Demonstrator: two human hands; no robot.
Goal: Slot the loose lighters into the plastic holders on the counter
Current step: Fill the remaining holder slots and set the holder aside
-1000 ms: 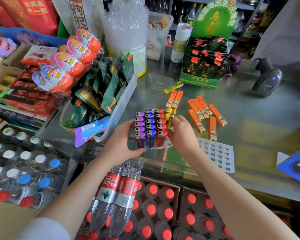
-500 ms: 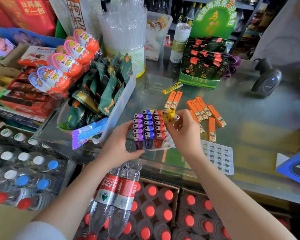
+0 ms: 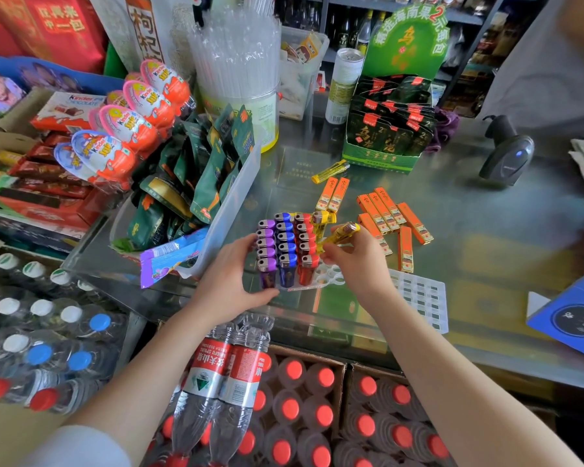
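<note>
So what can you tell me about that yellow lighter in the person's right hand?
The yellow lighter is see-through yellow plastic with a shiny metal cap. The right hand pinches its lower end in the fingertips, holding it tilted, cap up and to the right, above the empty holes on the right side of the lighter holder. It sits in no slot yet. Another yellow lighter stands slotted just behind it.
</note>
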